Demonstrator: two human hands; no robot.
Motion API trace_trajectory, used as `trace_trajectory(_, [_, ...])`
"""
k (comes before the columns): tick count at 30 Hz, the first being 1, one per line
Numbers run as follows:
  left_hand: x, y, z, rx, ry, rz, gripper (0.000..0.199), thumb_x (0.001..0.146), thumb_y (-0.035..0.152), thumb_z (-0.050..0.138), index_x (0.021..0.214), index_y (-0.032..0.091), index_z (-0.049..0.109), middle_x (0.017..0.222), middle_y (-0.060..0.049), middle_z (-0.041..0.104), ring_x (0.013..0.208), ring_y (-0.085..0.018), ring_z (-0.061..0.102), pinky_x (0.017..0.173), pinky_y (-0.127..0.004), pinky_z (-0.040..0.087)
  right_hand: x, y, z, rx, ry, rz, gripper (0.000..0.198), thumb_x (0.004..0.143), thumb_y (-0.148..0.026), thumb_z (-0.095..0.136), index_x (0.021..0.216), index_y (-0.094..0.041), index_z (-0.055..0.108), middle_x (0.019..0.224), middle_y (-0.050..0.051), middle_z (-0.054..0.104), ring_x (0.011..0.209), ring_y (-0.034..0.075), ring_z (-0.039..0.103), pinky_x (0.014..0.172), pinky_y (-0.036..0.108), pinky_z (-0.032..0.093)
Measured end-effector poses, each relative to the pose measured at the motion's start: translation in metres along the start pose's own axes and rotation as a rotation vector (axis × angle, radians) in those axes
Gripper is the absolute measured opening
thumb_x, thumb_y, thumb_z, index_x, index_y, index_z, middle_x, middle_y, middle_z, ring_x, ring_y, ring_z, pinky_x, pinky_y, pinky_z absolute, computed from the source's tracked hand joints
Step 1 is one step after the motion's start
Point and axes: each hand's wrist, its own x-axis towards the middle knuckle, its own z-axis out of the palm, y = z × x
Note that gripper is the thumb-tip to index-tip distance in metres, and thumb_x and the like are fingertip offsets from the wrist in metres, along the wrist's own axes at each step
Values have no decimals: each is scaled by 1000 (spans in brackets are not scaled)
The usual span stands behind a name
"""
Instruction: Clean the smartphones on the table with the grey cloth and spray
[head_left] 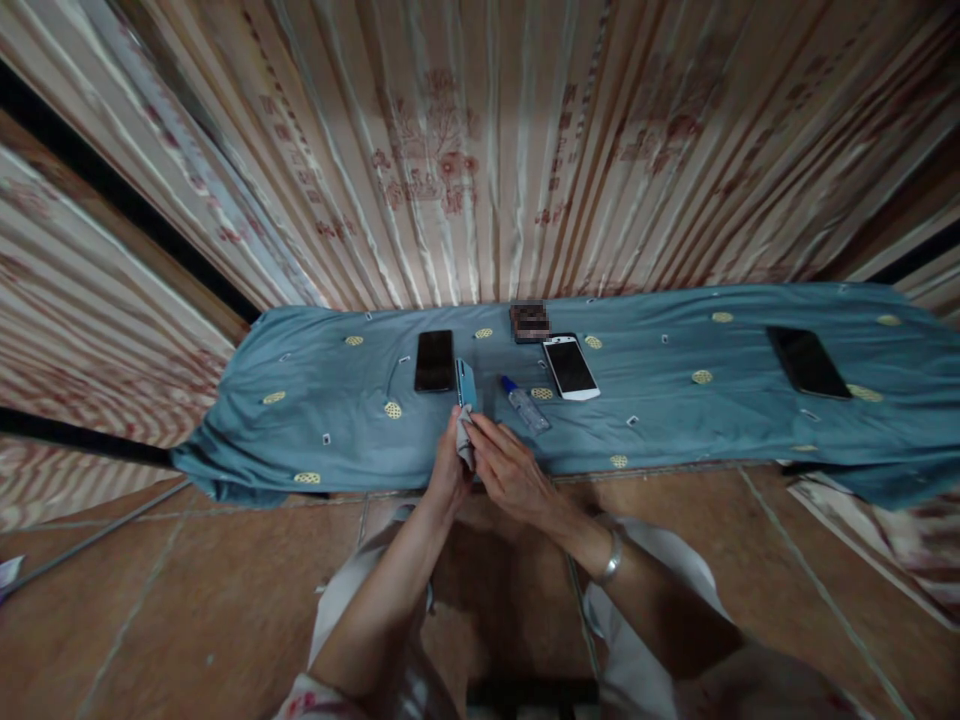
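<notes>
Four phones show in all: a black phone (434, 360) lying flat on the blue cloth (675, 420), a white phone (571, 367) to its right, another dark phone (808, 361) far off near the cloth's right end, and a teal phone (466, 384) held on edge just in front of the black one. The left hand (448, 470) is closed around the lower part of the teal phone, keeping it upright above the near edge of the table. The right hand (510, 468) has its fingers curled, pressing a small grey cloth (466, 442) against that phone; the two hands touch each other around it. One small clear spray bottle with a blue cap (527, 406) lies on its side between the teal phone and the white phone, near the right hand but apart from it. One dark rectangular object (529, 321) at the back edge is blurred and cannot be identified. The lower half of the teal phone is hidden by the fingers and the grey cloth, so which face is being rubbed cannot be told. A metal bracelet (611, 560) sits on the right wrist. The blue cloth carries scattered yellow round motifs and covers the table completely; striped curtains (480, 150) hang behind it.
</notes>
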Motion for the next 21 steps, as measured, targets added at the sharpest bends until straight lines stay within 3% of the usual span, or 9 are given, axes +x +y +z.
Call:
trace_trajectory(4, [0, -3, 1, 7, 20, 18, 23, 88, 34, 60, 77, 16, 70, 70, 3, 68, 67, -8, 62, 74, -18, 48, 2, 0, -2, 23, -11, 15, 52, 97, -14, 35, 149, -13, 36, 143, 18, 52, 133, 23, 49, 108, 41, 45])
trace_trajectory(9, [6, -12, -2, 61, 22, 43, 28, 88, 40, 57, 86, 17, 72, 82, 0, 73, 86, -12, 67, 90, -22, 47, 3, 1, -3, 34, -45, 47, 53, 98, -15, 33, 151, -13, 32, 146, 18, 48, 132, 25, 49, 107, 43, 46])
trace_trajectory(15, [11, -26, -14, 313, -130, 237, 45, 79, 53, 65, 107, 19, 70, 119, -7, 70, 122, -23, 57, 106, -34, 40, 5, 13, -3, -10, -38, 121, 54, 97, -16, 32, 152, -13, 31, 149, 17, 45, 136, 25, 45, 110, 45, 42])
trace_trajectory(21, [9, -29, -17, 526, -212, 287, 51, 77, 59, 63, 102, 15, 70, 106, -11, 71, 113, -27, 60, 102, -41, 43, 14, 27, -11, -59, 34, 194, 53, 98, -18, 30, 151, -14, 31, 151, 16, 43, 141, 23, 38, 114, 45, 36])
